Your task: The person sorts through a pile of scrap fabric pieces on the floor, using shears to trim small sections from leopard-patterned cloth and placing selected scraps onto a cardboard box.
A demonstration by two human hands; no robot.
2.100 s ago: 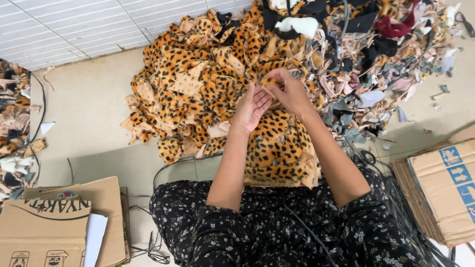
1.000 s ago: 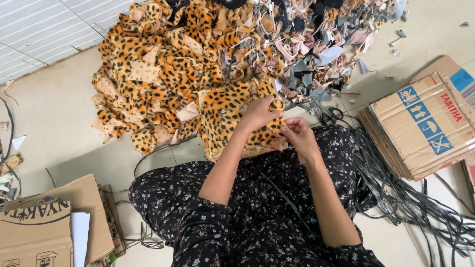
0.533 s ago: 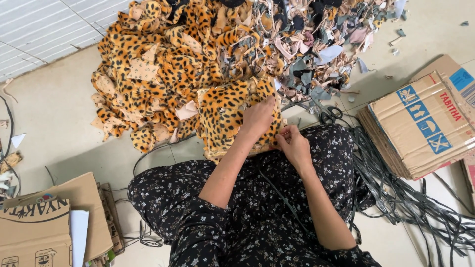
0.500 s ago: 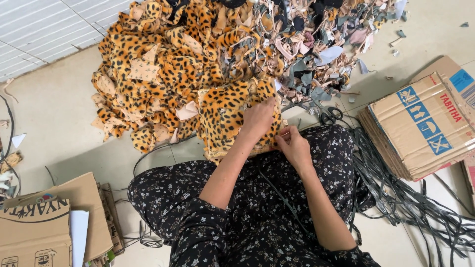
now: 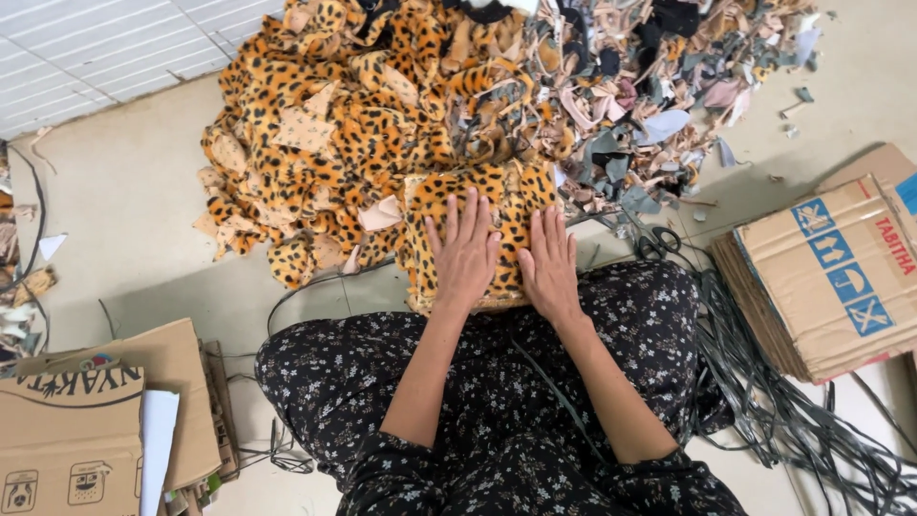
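Note:
My left hand (image 5: 465,253) and my right hand (image 5: 551,263) lie flat, side by side, fingers spread, on a stack of leopard-print fabric pieces (image 5: 439,196) that rests at my knees. Neither hand grips anything; both palms press down on the top piece. Behind the stack spreads a big heap of leopard-print cuttings (image 5: 334,134). My lap is covered by a dark flowered dress (image 5: 401,382).
A pile of mixed pink, grey and black scraps (image 5: 659,86) lies at the upper right. Flattened cardboard boxes (image 5: 831,277) sit at the right, more cardboard (image 5: 86,420) at the lower left. Dark strips and cables (image 5: 793,420) trail over the floor at the right.
Both hands were pinching at the edge of the leopard piece; now they are spread flat on top of the stack. The view has shifted slightly.

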